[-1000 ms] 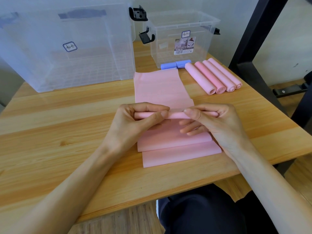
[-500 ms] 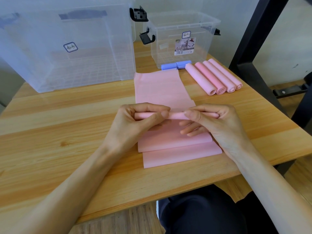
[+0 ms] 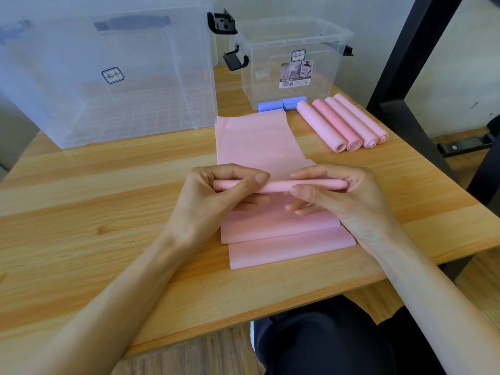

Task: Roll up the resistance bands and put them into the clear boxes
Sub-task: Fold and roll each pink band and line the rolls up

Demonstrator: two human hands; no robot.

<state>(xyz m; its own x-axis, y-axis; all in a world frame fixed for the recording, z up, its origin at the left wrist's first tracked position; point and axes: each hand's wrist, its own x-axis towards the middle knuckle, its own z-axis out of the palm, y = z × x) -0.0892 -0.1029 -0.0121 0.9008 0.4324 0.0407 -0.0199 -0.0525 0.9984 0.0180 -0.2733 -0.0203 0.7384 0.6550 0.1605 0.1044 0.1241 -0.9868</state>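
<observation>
Mid-table, the left hand (image 3: 216, 196) and right hand (image 3: 335, 196) pinch a thin pink roll (image 3: 278, 185) between thumbs and fingertips, its band (image 3: 257, 142) lying flat toward the boxes (image 3: 297, 63), probably early in rolling; next, keep turning it evenly.

A: What's the surface?
B: Light wooden table (image 3: 81, 212), planked grain, knot near left-centre.
A: What's on it?
B: Back left, big clear box (image 3: 108, 77). Back centre-right, small clear box (image 3: 292, 60) w/ black latches. Just in front of the small one, two blue rolls (image 3: 281, 104) end to end. Right of those, four pink rolls (image 3: 343, 123) side by side, touching, angled toward the near right.
A: Middle?
B: Pink band (image 3: 257, 142) lying flat, running from blue rolls toward the near edge. Second flat pink band (image 3: 292, 253) under it at the near end, sticking out.
</observation>
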